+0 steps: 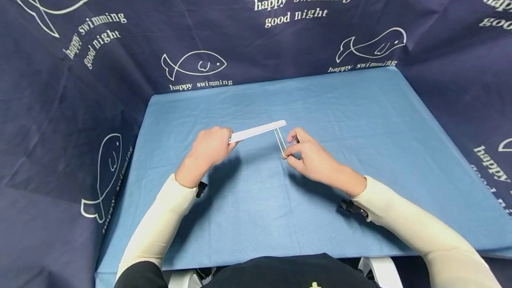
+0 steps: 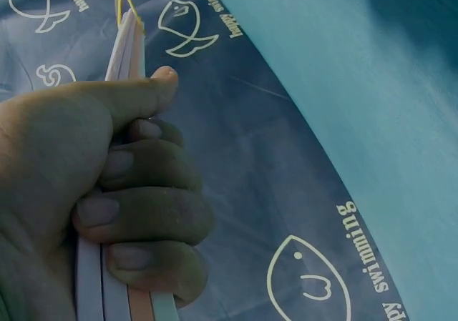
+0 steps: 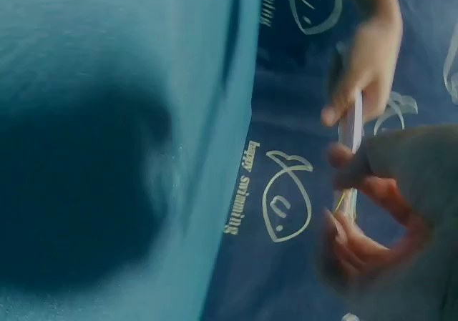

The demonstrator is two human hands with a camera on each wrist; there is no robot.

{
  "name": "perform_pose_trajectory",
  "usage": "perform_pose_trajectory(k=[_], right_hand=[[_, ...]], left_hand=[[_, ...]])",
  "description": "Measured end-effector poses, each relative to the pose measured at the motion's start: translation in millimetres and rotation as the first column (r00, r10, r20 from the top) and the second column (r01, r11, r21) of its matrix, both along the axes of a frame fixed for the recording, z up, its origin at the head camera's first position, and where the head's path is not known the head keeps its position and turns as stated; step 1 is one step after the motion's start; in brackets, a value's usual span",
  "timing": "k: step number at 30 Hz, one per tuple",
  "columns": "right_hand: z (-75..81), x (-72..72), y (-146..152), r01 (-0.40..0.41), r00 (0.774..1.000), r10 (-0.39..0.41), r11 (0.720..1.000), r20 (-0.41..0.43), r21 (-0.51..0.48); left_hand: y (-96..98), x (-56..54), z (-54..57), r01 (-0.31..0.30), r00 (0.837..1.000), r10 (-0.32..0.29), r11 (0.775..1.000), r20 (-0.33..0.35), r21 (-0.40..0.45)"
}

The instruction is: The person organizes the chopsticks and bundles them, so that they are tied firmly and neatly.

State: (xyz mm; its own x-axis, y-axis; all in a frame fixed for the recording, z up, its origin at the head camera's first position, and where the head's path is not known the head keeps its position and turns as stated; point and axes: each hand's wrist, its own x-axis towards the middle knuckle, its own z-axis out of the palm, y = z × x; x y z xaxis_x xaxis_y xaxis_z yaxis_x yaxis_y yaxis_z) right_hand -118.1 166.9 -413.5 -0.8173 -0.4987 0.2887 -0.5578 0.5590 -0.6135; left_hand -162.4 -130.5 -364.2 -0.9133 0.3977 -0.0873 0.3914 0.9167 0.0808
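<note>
My left hand point(image 1: 210, 146) grips a bundle of long, slim, flat strips point(image 1: 258, 130), held above the table and pointing to the right. In the left wrist view the fingers curl round the strips point(image 2: 89, 282), which show white, orange and pale green edges. A thin yellow rubber band point(image 1: 281, 142) loops round the far end of the bundle. My right hand point(image 1: 314, 157) pinches the band's other end between thumb and finger, pulling it taut toward me. The right wrist view is blurred around the fingertips.
A blue cloth covers the table point(image 1: 248, 221). Dark blue curtains point(image 1: 264, 61) with white fish drawings and lettering stand round its back and sides. White chair parts point(image 1: 382, 272) show at the near edge.
</note>
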Motion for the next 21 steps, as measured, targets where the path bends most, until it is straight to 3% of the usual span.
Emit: perform_pose_trajectory(k=[2, 4, 7, 9, 11, 13, 15, 17, 19, 21], right_hand=[[-1.4, 3.7, -4, -0.003, 0.978, 0.006, 1.0, -0.209, 0.014], [-2.5, 5.2, -6, -0.026, 0.942, 0.024, 1.0, -0.336, -0.001], [-3.2, 4.0, -7, -0.105, 0.917, 0.074, 0.993, -0.391, -0.057], [-3.2, 2.7, -8, -0.126, 0.93, 0.079, 0.986, -0.36, -0.11], [-4.4, 1.2, -8, -0.102, 0.96, 0.047, 0.977, -0.277, -0.186], [-5.6, -0.7, -8, -0.025, 0.99, -0.014, 0.961, -0.141, -0.275], [-5.9, -3.3, -7, 0.059, 0.998, -0.053, 0.929, 0.025, -0.366], [-5.4, -6.8, -5, 0.135, 0.981, -0.055, 0.883, 0.188, -0.449], [-3.8, -10.0, -3, 0.193, 0.946, -0.019, 0.836, 0.325, -0.514], [-1.5, -13.0, 0, 0.236, 0.915, 0.003, 0.809, 0.404, -0.539]], left_hand=[[-0.1, -0.7, -1.0, -0.012, 1.0, 0.012, 1.0, -0.008, 0.001], [0.0, -1.4, -1.4, -0.016, 1.0, 0.016, 1.0, -0.013, 0.004], [-0.1, -2.0, -0.9, -0.017, 1.0, 0.017, 1.0, -0.016, 0.006], [-0.4, -2.6, 0.2, -0.017, 1.0, 0.017, 1.0, -0.02, 0.007], [-1.0, -2.4, 1.0, -0.018, 1.0, 0.018, 1.0, -0.025, 0.006], [-1.6, -1.9, 1.7, -0.017, 0.999, 0.017, 1.0, -0.027, 0.005], [-2.3, -0.9, 2.6, -0.015, 0.999, 0.015, 1.0, -0.032, 0.006], [-3.0, 0.6, 4.3, -0.014, 0.999, 0.015, 1.0, -0.04, 0.006], [-3.4, 2.5, 6.9, -0.015, 0.999, 0.015, 1.0, -0.052, 0.008], [-3.7, 4.7, 10.1, -0.013, 0.997, 0.014, 1.0, -0.071, 0.007]])
